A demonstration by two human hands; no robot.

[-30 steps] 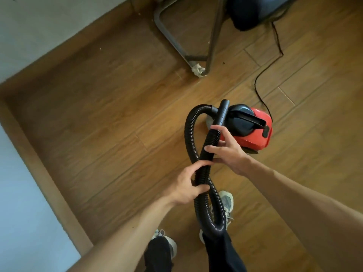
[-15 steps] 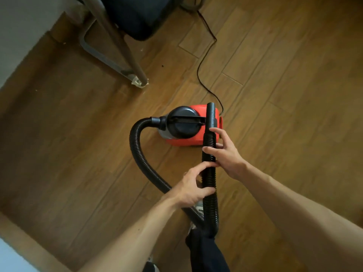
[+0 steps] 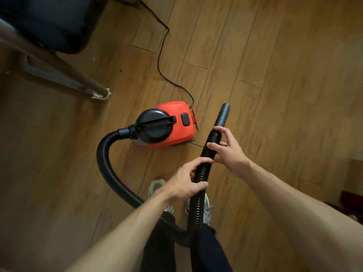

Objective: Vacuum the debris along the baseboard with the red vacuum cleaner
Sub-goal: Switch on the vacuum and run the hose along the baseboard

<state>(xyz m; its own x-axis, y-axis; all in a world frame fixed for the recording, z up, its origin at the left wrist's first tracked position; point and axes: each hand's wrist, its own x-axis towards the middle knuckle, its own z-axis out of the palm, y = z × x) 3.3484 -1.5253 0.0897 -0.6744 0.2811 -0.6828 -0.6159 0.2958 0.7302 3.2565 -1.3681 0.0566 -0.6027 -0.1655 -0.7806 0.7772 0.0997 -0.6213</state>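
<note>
The red vacuum cleaner (image 3: 172,126) with a black domed top sits on the wooden floor just ahead of my feet. Its black ribbed hose (image 3: 106,163) loops out to the left, passes behind my legs and rises between my hands, ending in a smooth black nozzle (image 3: 223,114) that points up and away. My left hand (image 3: 186,183) is wrapped around the hose low down. My right hand (image 3: 227,150) pinches the hose just below the nozzle with its fingertips. No baseboard is in view.
A black power cord (image 3: 163,61) runs from the vacuum's back toward the top edge. A chair with a dark seat (image 3: 49,22) and grey metal legs (image 3: 64,81) stands at upper left. Small specks (image 3: 120,70) lie on the floor near it. My shoes (image 3: 157,185) are below the vacuum.
My view has swung right, away from the wall and baseboard. The vacuum now lies to the left of the nozzle, and the hose end has tilted rightward in my hands.
</note>
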